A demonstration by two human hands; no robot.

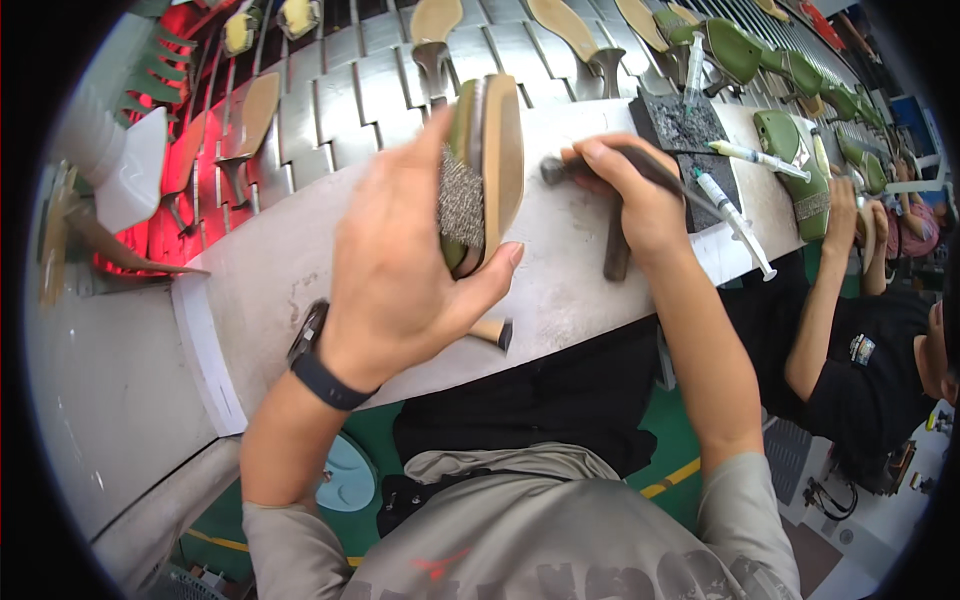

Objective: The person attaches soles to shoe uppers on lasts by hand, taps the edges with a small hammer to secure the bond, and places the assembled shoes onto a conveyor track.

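Observation:
A green high-heeled sandal (462,205) with a glittery strap and a tan sole is gripped in my left hand (395,245). It is held on edge above the white bench, sole to the right; its heel (492,331) shows below my thumb. My left hand is blurred. My right hand (640,195) is closed round a hammer (617,250), whose round dark face points left toward the sandal, apart from it. Part of the hammer is covered by my fingers. Close by my right hand lies a syringe (735,225) with a green tip.
A metal slat conveyor (340,110) runs along the far side, carrying tan soles with heels (565,30) and green shoes (735,50). A dark rough block (655,120) with more syringes is at the right of the bench (290,260). A co-worker (850,360) works at the right.

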